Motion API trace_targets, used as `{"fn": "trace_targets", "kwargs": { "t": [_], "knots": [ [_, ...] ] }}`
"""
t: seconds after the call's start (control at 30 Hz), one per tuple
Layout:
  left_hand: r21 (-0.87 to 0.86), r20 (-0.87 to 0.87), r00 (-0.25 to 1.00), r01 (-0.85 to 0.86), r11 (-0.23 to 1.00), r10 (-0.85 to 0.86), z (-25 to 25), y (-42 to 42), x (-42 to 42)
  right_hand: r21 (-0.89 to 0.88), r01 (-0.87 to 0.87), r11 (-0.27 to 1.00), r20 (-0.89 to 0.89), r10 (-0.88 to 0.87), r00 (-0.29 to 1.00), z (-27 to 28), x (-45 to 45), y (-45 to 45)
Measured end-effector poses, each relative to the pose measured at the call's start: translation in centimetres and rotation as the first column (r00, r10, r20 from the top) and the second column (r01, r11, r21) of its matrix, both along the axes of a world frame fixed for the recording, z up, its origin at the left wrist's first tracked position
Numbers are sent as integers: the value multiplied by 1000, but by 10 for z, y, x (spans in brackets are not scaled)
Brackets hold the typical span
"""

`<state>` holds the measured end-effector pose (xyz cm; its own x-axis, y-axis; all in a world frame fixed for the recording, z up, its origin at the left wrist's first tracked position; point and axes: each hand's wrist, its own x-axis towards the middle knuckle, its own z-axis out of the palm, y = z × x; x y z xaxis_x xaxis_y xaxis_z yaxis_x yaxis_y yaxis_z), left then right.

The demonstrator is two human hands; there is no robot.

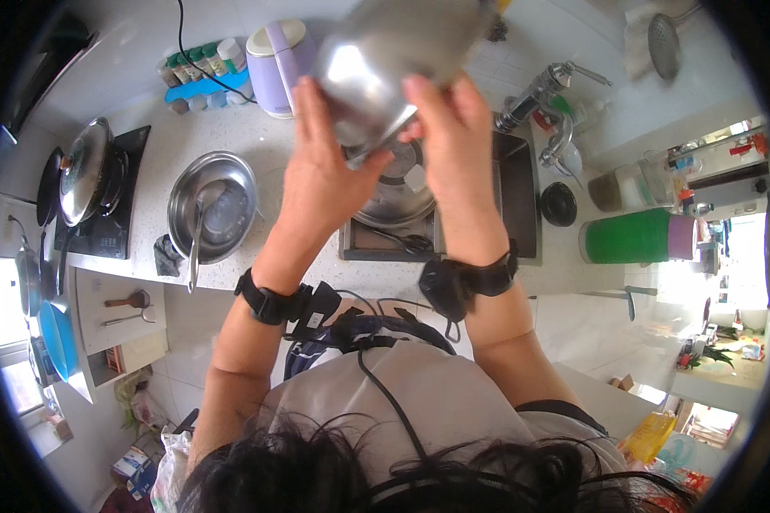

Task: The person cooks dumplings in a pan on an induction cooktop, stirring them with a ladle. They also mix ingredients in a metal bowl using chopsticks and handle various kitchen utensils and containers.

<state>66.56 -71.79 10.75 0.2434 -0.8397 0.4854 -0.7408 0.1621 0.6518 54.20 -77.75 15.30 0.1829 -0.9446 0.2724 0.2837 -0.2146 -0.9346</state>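
Note:
Raised over the back of the counter is a shiny metal vessel [366, 74], blurred, its exact kind hard to tell. My left hand [324, 167] grips its near left side, fingers spread on the metal. My right hand [455, 138] holds its right side, with the thumb on the outer surface. Below it, a stainless steel basin or lid [394, 208] sits in the left part of the sink [388, 254], partly hidden by the hands. A dark slotted utensil [414, 242] lies there too. Left of my hands stands a steel bowl [244, 221] with a ladle [196, 247] in it.
A lilac kettle [266, 77] and spice jars on a blue rack [208, 86] line the wall. The chrome faucet [532, 93] rises behind the sink's right side. At left, a lidded pan [86, 173] stands on the black cooktop [119, 224]. A green container [625, 240] stands right.

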Motion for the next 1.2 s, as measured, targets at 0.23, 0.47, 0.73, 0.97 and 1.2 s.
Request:
{"fn": "trace_targets", "kwargs": {
  "t": [0.23, 0.47, 0.73, 0.97, 1.2],
  "knots": [
    [-646, -761, -117, 33, 763, -639, -37, 32, 25, -467, -398, 789, -619, 29, 785, 40, 68, 75],
    [-65, -995, -55, -284, 957, -84, -35, 92, 53, -384, -281, 879, -343, 147, 928, -12, -18, 72],
    [9, -974, -214, -359, 933, -73, -36, 148, 68, 630, 232, 741, -444, 100, 890, -229, -109, 4],
    [61, -955, -294, -306, 950, -33, -53, 171, 37, 839, -36, 543, -13, 87, 996, -297, -121, -4],
    [170, -956, -286, -337, 926, 71, -52, 190, 14, 854, -15, 520, 82, -106, 991, -296, -109, -6]
  ]
}}
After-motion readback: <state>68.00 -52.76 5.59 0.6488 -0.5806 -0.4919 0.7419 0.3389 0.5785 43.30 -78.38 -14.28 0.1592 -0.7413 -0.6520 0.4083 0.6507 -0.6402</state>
